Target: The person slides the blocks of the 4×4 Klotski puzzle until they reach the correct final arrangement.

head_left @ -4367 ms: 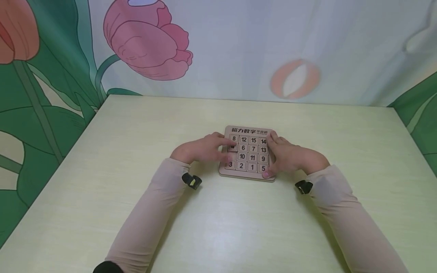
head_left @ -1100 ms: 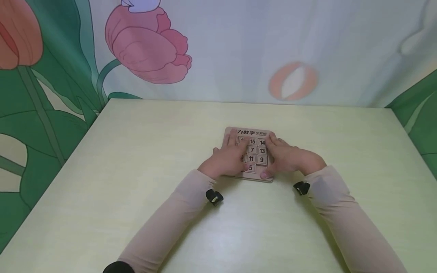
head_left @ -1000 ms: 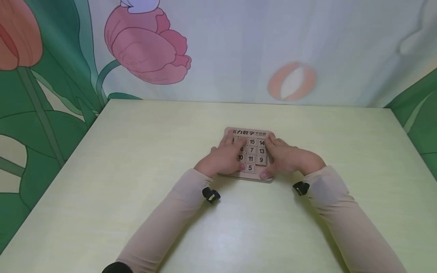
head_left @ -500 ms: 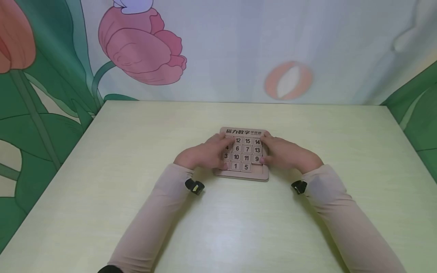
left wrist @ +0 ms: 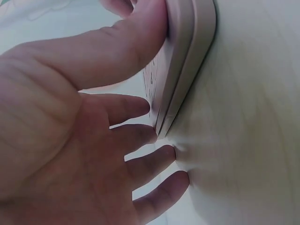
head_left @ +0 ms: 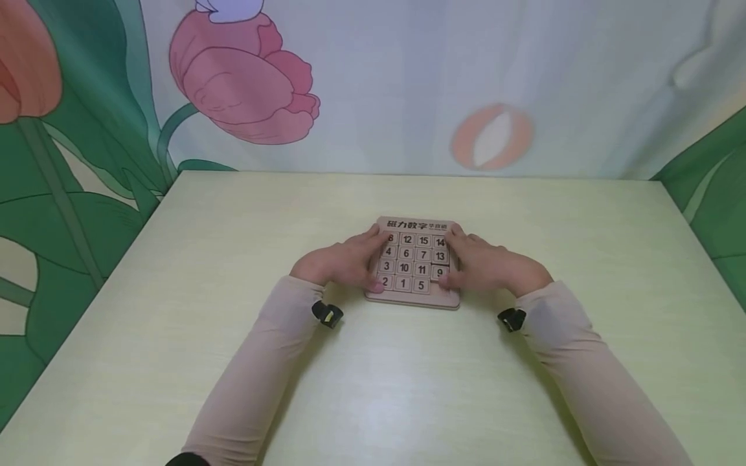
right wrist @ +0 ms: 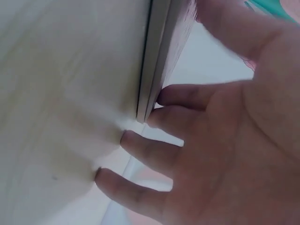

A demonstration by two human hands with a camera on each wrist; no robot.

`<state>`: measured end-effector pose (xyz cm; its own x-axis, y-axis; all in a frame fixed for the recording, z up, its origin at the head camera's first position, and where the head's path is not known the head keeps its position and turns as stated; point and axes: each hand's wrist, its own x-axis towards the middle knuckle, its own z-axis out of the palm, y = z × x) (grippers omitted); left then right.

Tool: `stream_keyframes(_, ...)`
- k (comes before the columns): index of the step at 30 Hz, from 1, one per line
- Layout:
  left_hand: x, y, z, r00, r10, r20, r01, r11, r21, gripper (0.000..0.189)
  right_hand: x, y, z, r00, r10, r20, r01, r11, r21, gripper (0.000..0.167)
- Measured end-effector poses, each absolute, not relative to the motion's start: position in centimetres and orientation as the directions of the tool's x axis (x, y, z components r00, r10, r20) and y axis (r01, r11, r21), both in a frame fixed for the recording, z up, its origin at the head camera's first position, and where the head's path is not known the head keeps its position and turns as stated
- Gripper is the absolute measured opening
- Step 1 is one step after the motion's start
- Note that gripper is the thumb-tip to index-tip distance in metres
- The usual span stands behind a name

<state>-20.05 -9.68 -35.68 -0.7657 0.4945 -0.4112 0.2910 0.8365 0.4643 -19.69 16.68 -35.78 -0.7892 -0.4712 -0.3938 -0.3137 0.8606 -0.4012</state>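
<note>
A wooden sliding number puzzle (head_left: 414, 299) lies flat on the table, with numbered tiles in rows and a bare slot at its lower right corner. My left hand (head_left: 346, 262) is at its left side. The left thumb rests on the near left corner by tile 2, and the index finger touches near tile 8. My right hand (head_left: 486, 262) lies along the right side, its thumb touching the number 9 tile (head_left: 440, 272), which has a thin gap above it. In both wrist views fairly straight fingers touch the puzzle's edge, others the tabletop.
The pale table (head_left: 373, 388) stretches around the puzzle on all sides. Behind it hangs a light curtain (head_left: 384, 77) printed with flowers and leaves. A black band with a small device (head_left: 327, 314) is on each wrist.
Tiles 3, 2, 1 and 5 have shifted, taking the bare slot to the lower right. My left hand crossed the puzzle and returned left. Tile 9 has slid slightly down under my right thumb.
</note>
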Motion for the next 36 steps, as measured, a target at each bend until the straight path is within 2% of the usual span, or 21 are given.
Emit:
stream_keyframes(4, -20.1, -9.8, -35.8, -0.758, 0.493, -0.427, 0.292, 0.842, 0.454, 0.106, -19.9, 16.6, -36.2, -0.810, -0.471, -0.349, -0.332, 0.859, -0.389, 0.069)
stream_keyframes(6, -20.2, -10.0, -35.8, -0.754, 0.491, -0.437, 0.293, 0.846, 0.445, 0.107, -20.0, 16.5, -36.3, -0.816, -0.473, -0.332, -0.343, 0.859, -0.381, 0.065)
stream_keyframes(16, -20.4, -10.2, -35.7, -0.741, 0.498, -0.450, 0.313, 0.849, 0.425, 0.111, -20.0, 16.8, -35.8, -0.792, -0.487, -0.369, -0.334, 0.851, -0.406, 0.096)
stream_keyframes(19, -20.4, -10.2, -35.7, -0.741, 0.496, -0.452, 0.308, 0.850, 0.427, 0.111, -19.9, 16.7, -35.8, -0.796, -0.496, -0.347, -0.338, 0.840, -0.425, 0.086)
stream_keyframes(23, -20.5, -10.3, -35.8, -0.740, 0.498, -0.452, 0.309, 0.849, 0.429, 0.111, -19.7, 16.3, -35.6, -0.805, -0.502, -0.317, -0.340, 0.827, -0.447, 0.061)
stream_keyframes(26, -20.5, -10.4, -35.9, -0.739, 0.503, -0.448, 0.317, 0.846, 0.429, 0.111, -19.5, 15.9, -35.4, -0.805, -0.499, -0.319, -0.332, 0.827, -0.454, 0.049)
stream_keyframes(36, -20.3, -10.5, -35.7, -0.741, 0.501, -0.447, 0.322, 0.849, 0.419, 0.111, -19.2, 15.4, -35.4, -0.784, -0.521, -0.338, -0.365, 0.827, -0.427, 0.028)
